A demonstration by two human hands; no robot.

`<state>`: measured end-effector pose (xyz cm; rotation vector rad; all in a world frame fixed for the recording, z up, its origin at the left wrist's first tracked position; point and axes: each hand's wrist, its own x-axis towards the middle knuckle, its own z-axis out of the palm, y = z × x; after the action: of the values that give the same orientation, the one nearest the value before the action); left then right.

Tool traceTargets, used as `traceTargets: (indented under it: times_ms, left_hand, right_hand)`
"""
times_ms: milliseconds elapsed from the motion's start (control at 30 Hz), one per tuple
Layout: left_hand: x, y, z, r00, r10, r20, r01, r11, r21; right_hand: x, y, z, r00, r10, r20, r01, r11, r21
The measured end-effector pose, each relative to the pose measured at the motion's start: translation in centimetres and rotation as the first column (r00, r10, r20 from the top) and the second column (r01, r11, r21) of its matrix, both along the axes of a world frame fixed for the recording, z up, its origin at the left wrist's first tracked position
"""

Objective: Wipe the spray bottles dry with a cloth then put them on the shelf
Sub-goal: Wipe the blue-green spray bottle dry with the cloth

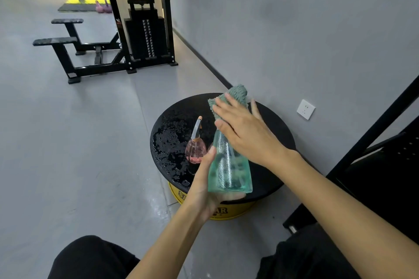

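Now the left hand (pixel 204 188) grips the translucent green plastic spray bottle (pixel 229 165) by its base, above the wet round black stool (pixel 172 138). The right hand (pixel 247 133) presses the teal terry cloth (pixel 238 93) flat-fingered over its top, probably the nozzle. Rotate it, wiping downward.

The one view looks from the person's head, forward and steeply down along both forearms. The left hand (pixel 204 190) and right hand (pixel 247 136) are close to the lens, a little right of the frame's middle, with the green spray bottle (pixel 226 170) between them. Just beyond the hands is the round black stool top (pixel 167 133). The grey wall (pixel 317 29) recedes to the right of the right hand, and the weight machine (pixel 145 36) stands far beyond the left hand.
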<state>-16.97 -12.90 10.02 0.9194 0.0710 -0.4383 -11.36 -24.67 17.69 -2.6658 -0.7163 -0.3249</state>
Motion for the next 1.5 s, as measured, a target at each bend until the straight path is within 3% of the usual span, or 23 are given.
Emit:
traceTargets:
  times_ms: [100, 233, 400, 633, 933, 1167, 1400, 1500]
  left_hand:
    - [-0.2, 0.4, -0.7, 0.996, -0.051, 0.068, 0.050, 0.999, 0.018]
    - [-0.5, 0.3, -1.0, 0.991, -0.097, 0.087, 0.098, 0.995, -0.002]
    - [-0.6, 0.0, -0.9, 0.992, -0.087, 0.088, 0.088, 0.996, -0.010]
    - [-0.7, -0.2, -0.8, 0.990, -0.092, 0.103, 0.087, 0.995, 0.056]
    - [-0.5, 0.0, -0.8, 0.991, -0.090, 0.103, 0.089, 0.996, 0.008]
    - [-0.5, -0.4, -0.9, 0.992, -0.084, 0.092, 0.081, 0.996, 0.035]
    - [-0.4, -0.2, -0.8, 0.991, -0.104, 0.082, 0.103, 0.995, 0.006]
    - [-0.3, -0.5, -0.7, 0.990, -0.104, 0.090, 0.102, 0.995, 0.021]
  right_hand:
    - [-0.8, -0.5, 0.3, 0.994, 0.032, -0.108, -0.045, 0.992, -0.116]
    - [0.1, -1.8, 0.6, 0.996, -0.019, -0.085, 0.000, 0.976, -0.218]
    - [1.2, -2.6, 0.3, 0.991, -0.125, -0.041, 0.116, 0.978, -0.174]
    - [-0.4, -0.7, 0.1, 0.996, 0.079, -0.049, -0.086, 0.982, -0.169]
    - [1.4, -2.6, 0.3, 0.992, -0.111, -0.052, 0.108, 0.993, -0.053]
    - [0.0, -1.0, 0.0, 0.995, 0.086, -0.056, -0.094, 0.983, -0.158]
    - [1.6, -3.1, 0.2, 0.993, -0.080, -0.084, 0.080, 0.997, 0.001]
    - [0.9, -1.4, 0.4, 0.996, -0.068, -0.060, 0.061, 0.993, -0.105]
